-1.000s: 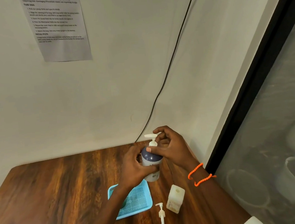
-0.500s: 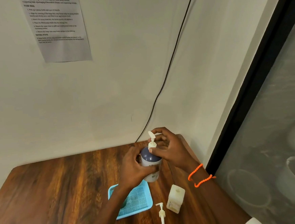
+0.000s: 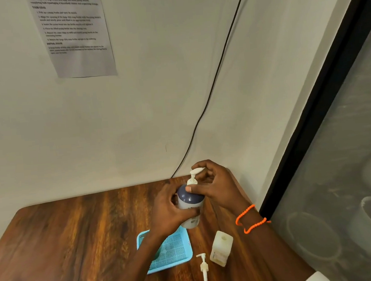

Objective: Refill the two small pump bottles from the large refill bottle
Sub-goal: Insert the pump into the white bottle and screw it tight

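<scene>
Two bottles [image 3: 190,203] [image 3: 221,248], one loose pump [image 3: 204,267]

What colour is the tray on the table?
Light blue, with a fine grid pattern; the tray shows in the head view.

A staged test room (not a home): printed instruction sheet [image 3: 73,34] taped above a bare wooden table [image 3: 66,243].

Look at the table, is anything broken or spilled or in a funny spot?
Nothing looks spilled or broken. One odd thing: a white pump lies loose on the table, beside a small square bottle with an open top. The left hand grips the round bottle while the right hand holds its pump top.
</scene>
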